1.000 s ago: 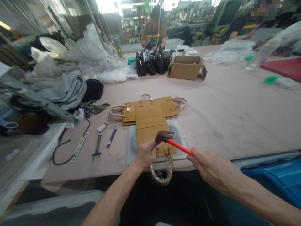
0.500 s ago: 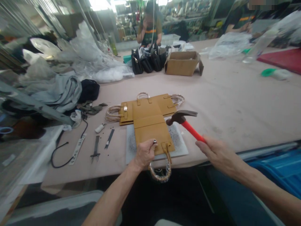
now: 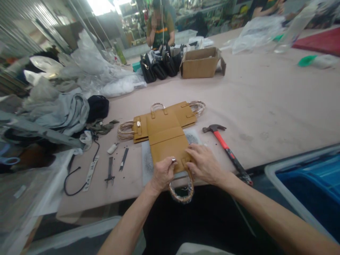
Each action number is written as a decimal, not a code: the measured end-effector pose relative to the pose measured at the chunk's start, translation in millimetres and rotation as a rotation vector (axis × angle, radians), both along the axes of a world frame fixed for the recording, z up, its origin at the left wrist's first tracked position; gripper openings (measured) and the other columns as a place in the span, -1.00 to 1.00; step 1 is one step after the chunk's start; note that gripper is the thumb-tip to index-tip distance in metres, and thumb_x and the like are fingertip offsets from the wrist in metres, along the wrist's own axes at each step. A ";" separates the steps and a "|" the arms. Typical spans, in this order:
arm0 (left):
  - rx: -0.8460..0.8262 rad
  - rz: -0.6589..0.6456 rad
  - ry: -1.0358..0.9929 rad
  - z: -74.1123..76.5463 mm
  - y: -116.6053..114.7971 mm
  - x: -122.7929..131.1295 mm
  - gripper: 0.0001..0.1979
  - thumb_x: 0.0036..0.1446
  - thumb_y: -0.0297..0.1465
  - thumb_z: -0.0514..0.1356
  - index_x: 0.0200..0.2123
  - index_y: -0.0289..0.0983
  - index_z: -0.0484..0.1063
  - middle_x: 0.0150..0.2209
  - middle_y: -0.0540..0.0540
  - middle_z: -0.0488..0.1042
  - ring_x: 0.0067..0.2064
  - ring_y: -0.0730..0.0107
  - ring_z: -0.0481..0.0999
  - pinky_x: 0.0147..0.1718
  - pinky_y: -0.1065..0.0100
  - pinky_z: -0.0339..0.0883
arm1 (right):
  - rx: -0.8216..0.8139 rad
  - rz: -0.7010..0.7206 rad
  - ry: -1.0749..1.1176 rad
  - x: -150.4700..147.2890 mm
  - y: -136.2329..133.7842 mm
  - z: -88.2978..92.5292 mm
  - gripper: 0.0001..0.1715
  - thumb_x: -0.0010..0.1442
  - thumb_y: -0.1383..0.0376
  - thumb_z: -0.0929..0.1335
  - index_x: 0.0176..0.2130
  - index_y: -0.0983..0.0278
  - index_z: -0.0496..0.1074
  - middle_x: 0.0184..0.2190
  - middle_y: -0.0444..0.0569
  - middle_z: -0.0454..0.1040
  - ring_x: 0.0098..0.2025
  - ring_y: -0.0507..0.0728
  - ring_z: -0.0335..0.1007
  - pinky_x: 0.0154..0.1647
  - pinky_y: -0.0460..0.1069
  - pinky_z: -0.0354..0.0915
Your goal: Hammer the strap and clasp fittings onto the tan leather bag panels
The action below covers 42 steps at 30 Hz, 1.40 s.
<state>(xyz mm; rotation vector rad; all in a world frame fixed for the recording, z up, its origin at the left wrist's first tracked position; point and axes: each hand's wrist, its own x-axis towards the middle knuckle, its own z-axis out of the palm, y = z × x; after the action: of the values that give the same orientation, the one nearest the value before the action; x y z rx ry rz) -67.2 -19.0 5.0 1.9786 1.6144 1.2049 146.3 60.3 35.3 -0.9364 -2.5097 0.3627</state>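
Observation:
A tan leather bag panel (image 3: 168,147) lies on a pale slab (image 3: 147,159), a plastic-wrapped handle (image 3: 182,198) hanging off its near end over the table edge. My left hand (image 3: 162,173) is closed on a short metal punch (image 3: 174,160), of which only the shiny top shows, and rests on the panel. At the panel's right near corner, beside the handle tab, my right hand (image 3: 204,163) touches the leather with fingers and thumb apart. To its right a claw hammer (image 3: 225,147) with a red and black grip lies on the table.
More tan bag pieces (image 3: 139,128) with wrapped handles lie beyond. Dividers (image 3: 109,173), a metal strip (image 3: 124,159) and a black cord (image 3: 65,184) are at left. Black bags (image 3: 159,67) and a cardboard box (image 3: 199,65) stand farther back; a person sits behind them. A blue bin (image 3: 313,191) is at right.
My right hand has let go of the hammer, which now lies on the table, and has moved left onto the panel. My left hand keeps its grip on the punch.

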 end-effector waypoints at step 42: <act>-0.327 0.757 -0.149 95.7 90.8 -61.6 -0.81 0.22 -0.46 0.15 -0.38 -0.34 0.55 -0.29 -0.23 0.65 -0.20 0.25 0.58 -0.18 0.29 0.39 | 0.051 -0.403 0.095 -2.3 -108.9 -28.3 -0.47 0.24 0.05 0.34 0.07 0.32 0.38 0.00 0.26 0.53 0.01 0.45 0.47 -0.03 0.30 0.37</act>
<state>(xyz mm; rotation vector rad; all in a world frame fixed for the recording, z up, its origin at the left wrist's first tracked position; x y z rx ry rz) -128.8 71.8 100.7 1.0656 2.3843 1.1657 143.9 -48.6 7.0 -1.3350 -2.1663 0.2073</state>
